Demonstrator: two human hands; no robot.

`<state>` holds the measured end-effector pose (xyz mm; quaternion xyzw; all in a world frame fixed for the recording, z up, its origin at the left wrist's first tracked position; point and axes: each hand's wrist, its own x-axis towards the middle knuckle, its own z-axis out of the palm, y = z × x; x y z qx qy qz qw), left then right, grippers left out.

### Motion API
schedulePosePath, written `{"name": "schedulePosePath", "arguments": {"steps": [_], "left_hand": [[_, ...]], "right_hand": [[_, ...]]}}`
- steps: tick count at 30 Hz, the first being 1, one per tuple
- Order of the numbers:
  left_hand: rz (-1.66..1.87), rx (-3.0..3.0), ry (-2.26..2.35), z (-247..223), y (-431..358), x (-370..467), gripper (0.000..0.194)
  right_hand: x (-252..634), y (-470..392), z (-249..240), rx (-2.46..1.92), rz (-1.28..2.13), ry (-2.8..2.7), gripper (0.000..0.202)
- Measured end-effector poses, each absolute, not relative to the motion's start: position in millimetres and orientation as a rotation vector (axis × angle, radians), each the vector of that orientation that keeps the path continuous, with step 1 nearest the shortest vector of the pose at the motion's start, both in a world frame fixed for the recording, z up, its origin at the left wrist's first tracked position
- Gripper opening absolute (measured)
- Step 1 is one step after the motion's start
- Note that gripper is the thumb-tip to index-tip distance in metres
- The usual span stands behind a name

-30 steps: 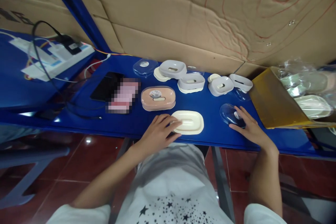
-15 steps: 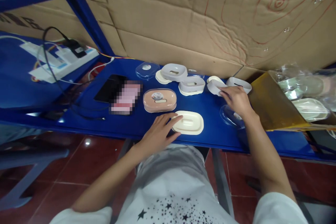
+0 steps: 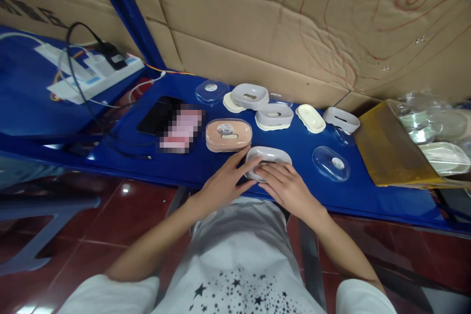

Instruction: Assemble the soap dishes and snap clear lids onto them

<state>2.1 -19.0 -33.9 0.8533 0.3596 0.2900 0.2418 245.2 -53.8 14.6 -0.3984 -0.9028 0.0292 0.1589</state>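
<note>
Near the table's front edge lies a grey soap dish (image 3: pixel 268 152), which hides whatever is beneath it. My left hand (image 3: pixel 225 184) grips its left end, thumb and forefinger parted around the rim. The fingers of my right hand (image 3: pixel 290 189) bend over the dish's front right side, their tips inside it. Just behind stands a peach soap dish (image 3: pixel 231 143) under a clear lid with a round sticker. A cream base (image 3: pixel 310 117) rests by itself farther back. To the right of my hands is a clear lid (image 3: pixel 329 164).
At the back are grey dishes (image 3: pixel 250 97) with cream bases, another grey dish (image 3: pixel 342 118) and a clear lid (image 3: pixel 211 93). A cardboard box (image 3: pixel 393 157) of wrapped items stands right. Left are a phone (image 3: pixel 180 132), cables and a power strip (image 3: pixel 91 81).
My right hand has brought a grey dish from the back right to the spot where the cream base lay under my left hand. Another cream base at the back is now uncovered.
</note>
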Motion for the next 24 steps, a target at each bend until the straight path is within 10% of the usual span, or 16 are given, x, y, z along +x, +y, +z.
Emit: {"name": "schedulePosePath", "arguments": {"steps": [12, 24], "left_hand": [[0.812, 2.364, 0.972, -32, -21, 2, 0.041], [0.781, 2.21, 0.973, -37, -16, 1, 0.099]], "right_hand": [[404, -45, 8, -1.764, 0.027, -2.039, 0.077], [297, -53, 19, -1.39, 0.312, -2.322, 0.066]]}}
